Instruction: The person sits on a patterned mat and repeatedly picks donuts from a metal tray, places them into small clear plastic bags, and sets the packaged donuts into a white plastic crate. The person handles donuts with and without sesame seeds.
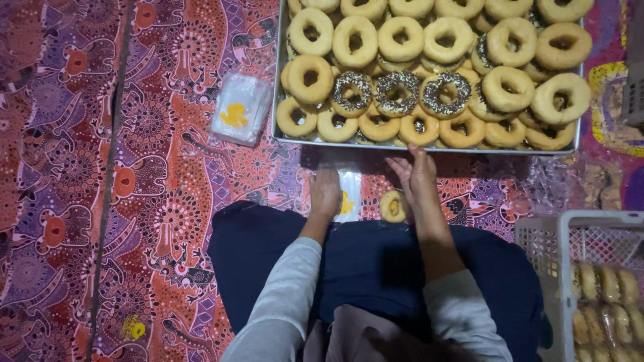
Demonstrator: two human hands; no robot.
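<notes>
A: What is the left hand [325, 193] doing?

B: It presses down on a clear plastic bag [349, 194] with a yellow print, fingers curled over its left edge. Whether the grip is truly clenched on the bag I cannot tell; it touches it for certain.

A: And the right hand [417, 175]?

B: Released, fingers straight and together, pointing to 12 o'clock, tips just short of the metal tray [429, 150]. It holds nothing. A plain doughnut [393, 206] lies on the patterned cloth [161, 201] at its 8 o'clock, touching the wrist side and just beside the bag.

A: The arms?

B: Both forearms in grey sleeves reach forward over the dark lap.

A: Around them?

B: The tray at 12 o'clock carries plain and sprinkled doughnuts; a stack of bags [240, 108] sits at 10 o'clock; a white basket [543, 248] of wrapped doughnuts at 4 o'clock.
</notes>
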